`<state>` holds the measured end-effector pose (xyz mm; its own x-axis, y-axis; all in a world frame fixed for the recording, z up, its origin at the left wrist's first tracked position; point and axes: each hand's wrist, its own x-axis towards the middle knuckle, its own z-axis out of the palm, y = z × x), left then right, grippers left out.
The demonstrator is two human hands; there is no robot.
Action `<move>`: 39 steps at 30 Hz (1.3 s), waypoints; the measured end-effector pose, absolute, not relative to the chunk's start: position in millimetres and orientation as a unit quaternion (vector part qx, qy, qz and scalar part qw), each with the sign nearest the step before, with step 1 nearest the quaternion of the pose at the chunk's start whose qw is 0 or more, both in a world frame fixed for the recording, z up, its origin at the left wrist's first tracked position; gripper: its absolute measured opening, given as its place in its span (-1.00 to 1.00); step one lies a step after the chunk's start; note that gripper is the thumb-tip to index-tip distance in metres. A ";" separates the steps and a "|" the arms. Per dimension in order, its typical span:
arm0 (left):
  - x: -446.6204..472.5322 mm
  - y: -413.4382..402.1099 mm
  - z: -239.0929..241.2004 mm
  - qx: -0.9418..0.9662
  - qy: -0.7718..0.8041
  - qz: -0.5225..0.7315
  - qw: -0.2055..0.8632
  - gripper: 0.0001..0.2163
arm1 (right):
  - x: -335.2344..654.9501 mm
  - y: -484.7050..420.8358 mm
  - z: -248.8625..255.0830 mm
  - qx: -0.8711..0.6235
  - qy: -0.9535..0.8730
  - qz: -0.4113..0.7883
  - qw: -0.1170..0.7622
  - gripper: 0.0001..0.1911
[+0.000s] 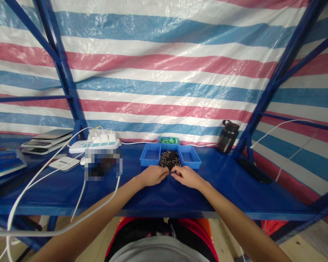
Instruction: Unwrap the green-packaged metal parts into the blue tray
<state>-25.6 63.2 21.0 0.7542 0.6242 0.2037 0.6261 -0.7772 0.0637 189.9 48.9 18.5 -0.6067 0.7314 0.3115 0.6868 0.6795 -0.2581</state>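
A blue three-compartment tray [191,158] stands on the blue shelf [224,189]; its middle compartment is heaped with small dark parts [170,158], and the side compartments look empty. My left hand [153,175] and my right hand [186,176] rest on the shelf just in front of the heap. Their fingertips meet at the tray's front edge, pinched together. What the fingers pinch is too small to make out.
A white power strip [94,144] with plugged chargers and trailing white cables lies at the left, beside stacked scales [48,140]. A green-filled small tray [168,140] sits behind the blue one. A dark bottle [227,136] stands at the right, a black bar [254,170] beyond it.
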 end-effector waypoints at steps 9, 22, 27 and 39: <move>-25.2 64.5 19.6 -0.921 -0.361 -0.146 -0.007 -0.74 | 190.3 51.8 16.2 -0.420 -0.883 0.030 0.204 -0.88; -20.7 61.4 19.8 -0.941 -0.295 -0.155 -0.059 -0.69 | 184.7 48.8 13.2 -0.385 -0.905 0.028 0.178 -0.89; -21.4 62.3 19.1 -0.937 -0.317 -0.146 -0.033 -0.73 | 186.7 48.7 13.8 -0.372 -0.910 0.026 0.182 -0.88; -23.1 61.0 23.0 -0.941 -0.304 -0.146 -0.036 -0.82 | 191.0 50.8 17.6 -0.386 -0.901 0.060 0.187 -0.88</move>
